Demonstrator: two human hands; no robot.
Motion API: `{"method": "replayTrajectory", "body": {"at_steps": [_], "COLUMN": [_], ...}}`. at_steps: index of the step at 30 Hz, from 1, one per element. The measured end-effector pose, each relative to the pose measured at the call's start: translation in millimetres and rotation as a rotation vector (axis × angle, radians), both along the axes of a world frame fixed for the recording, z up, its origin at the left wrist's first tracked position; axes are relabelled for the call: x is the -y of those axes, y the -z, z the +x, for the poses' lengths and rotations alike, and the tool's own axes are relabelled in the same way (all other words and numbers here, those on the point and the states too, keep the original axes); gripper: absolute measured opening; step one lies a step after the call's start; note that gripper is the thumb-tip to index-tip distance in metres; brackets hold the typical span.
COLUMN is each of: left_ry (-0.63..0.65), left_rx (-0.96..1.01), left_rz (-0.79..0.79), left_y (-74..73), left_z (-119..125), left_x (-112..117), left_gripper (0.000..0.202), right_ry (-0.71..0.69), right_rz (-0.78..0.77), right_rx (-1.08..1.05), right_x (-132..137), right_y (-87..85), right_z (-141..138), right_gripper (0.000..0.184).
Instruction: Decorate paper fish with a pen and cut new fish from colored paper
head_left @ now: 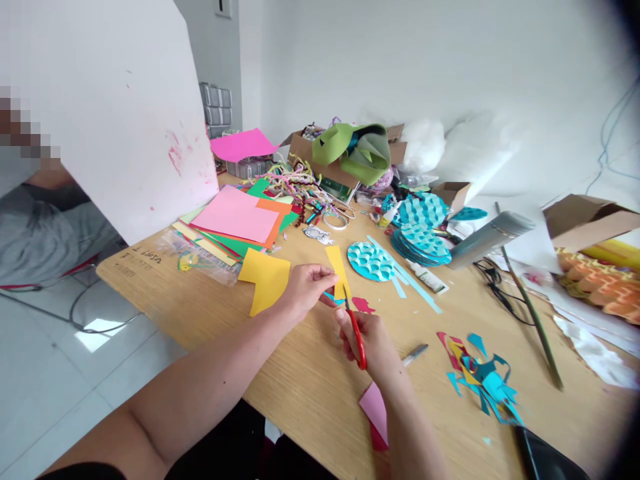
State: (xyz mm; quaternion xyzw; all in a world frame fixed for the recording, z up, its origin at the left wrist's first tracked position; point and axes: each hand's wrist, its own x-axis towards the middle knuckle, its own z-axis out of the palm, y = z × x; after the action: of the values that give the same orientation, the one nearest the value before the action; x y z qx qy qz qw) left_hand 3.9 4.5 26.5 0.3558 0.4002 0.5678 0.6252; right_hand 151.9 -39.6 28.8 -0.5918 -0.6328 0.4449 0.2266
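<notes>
My left hand [311,285] is closed in a pinch on a narrow yellow paper strip [337,267]. Red-handled scissors [358,339] are gripped in my right hand [373,343], their blades pointing up against the strip's lower end. A small blue paper piece [331,299] shows just under my left fingers; whether I hold it is unclear. Left of that hand lies a larger yellow sheet [267,275] with a corner cut out. A dark pink paper scrap [363,305] is beside the scissors. Pink paper [374,408] and a pen [415,354] lie partly behind my right forearm.
Coloured sheets [240,213] are stacked at the left, below a tall white board [165,133]. Turquoise patterned discs [371,261], a glue bottle [429,277] and a grey cylinder [493,239] stand or lie beyond. Paper scraps [483,377] and a black device [547,457] are at right.
</notes>
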Motion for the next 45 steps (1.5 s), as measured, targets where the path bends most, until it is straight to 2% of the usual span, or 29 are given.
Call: {"method": "replayTrajectory", "body": {"at_steps": [10,20,31,45], "left_ry": [0.027,0.042,0.061,0.062], "left_rx": [-0.003,-0.021,-0.014,-0.018], "left_rz": [-0.033,-0.039,-0.065,-0.053], "left_y": [-1.6,-2.0,-0.5,0.5], "left_z": [2.5,2.8,2.2,1.9], "left_x": [1.2,3.0,1.9,2.2], "left_gripper": [0.012,0.017,0.006,0.014], "right_ry": [0.004,0.014,0.039,0.067], "right_rz": [0.023,0.015,0.007,0.002], "right_rx": [0.0,-0.021,-0.045,-0.001], "right_x": [-1.4,-1.2,-1.0,-0.6], "right_y": [1.4,1.2,2.0,2.6], "right_z": [0.2,-0.5,-2.2,-2.5], "right_gripper": [0.058,0.057,0.059,0.061]}}
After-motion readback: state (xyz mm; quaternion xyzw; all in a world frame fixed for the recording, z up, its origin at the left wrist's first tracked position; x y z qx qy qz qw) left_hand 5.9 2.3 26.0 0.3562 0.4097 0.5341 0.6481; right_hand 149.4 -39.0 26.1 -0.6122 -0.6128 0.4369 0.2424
